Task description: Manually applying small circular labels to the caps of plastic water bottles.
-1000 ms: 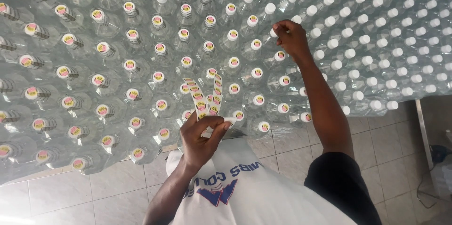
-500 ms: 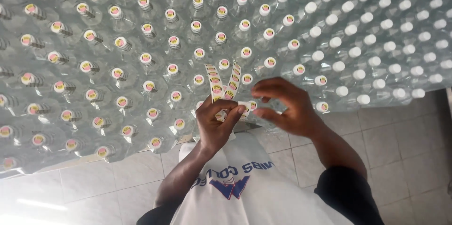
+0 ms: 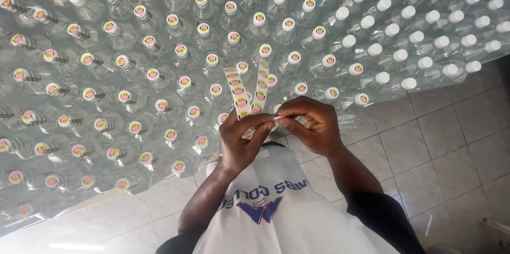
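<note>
Your left hand [image 3: 241, 140] pinches the sticker strip [image 3: 237, 93], which fans toward 12 o'clock; your right hand [image 3: 313, 124], fingers curled, pinches its lower end above capped bottles [image 3: 175, 47].

A single head-worn camera looks steeply down from above the person's own chest, so the white shirt [image 3: 276, 206] fills the near bottom edge. It faces forward over a wide field of clear bottles [image 3: 159, 62] stretching to the far top edge and both sides. The tiled floor [image 3: 441, 142] shows near right. The view sits close, with both hands near the centre.
</note>
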